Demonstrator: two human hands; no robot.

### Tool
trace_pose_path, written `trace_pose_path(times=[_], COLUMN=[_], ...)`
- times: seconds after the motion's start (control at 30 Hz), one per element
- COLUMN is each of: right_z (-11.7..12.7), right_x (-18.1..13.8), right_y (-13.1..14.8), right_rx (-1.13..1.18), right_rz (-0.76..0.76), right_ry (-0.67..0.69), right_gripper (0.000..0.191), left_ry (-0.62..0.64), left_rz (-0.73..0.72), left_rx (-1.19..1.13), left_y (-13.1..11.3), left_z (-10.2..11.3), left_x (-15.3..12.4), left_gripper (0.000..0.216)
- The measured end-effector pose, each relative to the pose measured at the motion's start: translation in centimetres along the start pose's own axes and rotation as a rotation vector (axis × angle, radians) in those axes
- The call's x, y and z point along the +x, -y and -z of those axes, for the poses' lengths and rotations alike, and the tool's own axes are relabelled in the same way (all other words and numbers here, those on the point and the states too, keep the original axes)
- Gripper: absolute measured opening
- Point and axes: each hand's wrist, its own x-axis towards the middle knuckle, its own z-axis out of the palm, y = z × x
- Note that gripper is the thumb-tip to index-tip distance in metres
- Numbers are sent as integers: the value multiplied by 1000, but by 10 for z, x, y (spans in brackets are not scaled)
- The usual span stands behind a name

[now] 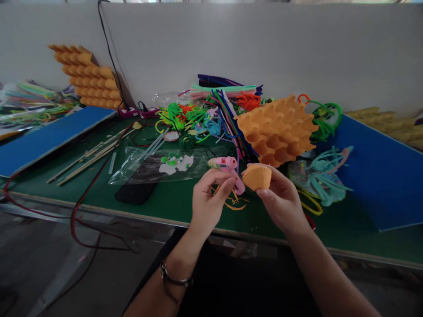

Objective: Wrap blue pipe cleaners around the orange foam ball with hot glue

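Note:
My right hand (280,200) grips a small orange foam cone piece (257,176) just above the green table's (172,200) front edge. My left hand (209,198) is beside it, fingers curled in a pinch close to the handle of a pink glue gun (228,168); I cannot make out whether it holds the gun or something small. A big orange honeycomb block of foam cones (279,130) lies just behind the hands. Thin orange strands (233,202) lie on the table under the hands.
A heap of coloured pipe cleaners (211,114) fills the table's back. A clear plastic bag (158,165), wooden sticks (89,156), a black object (135,193), red and black cables (79,207), blue boards (380,176) and a second honeycomb block (89,79) surround the work area.

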Motion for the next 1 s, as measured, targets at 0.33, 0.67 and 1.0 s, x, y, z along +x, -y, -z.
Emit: trace_pose_path(times=[0.33, 0.67, 1.0], right_z=[-1, 0, 7], right_x=[2, 3, 5], right_y=[2, -1, -4], right_rx=[-78, -43, -211], right_rz=[-44, -28, 31], right_ry=[-73, -73, -152], right_gripper=[37, 30, 29], left_ry=[-27, -84, -177], left_rz=[95, 151, 107], left_rx=[-291, -451, -4], left_y=[7, 3, 8], left_z=[4, 4, 11], left_x=[4, 7, 9], left_gripper=[23, 29, 20])
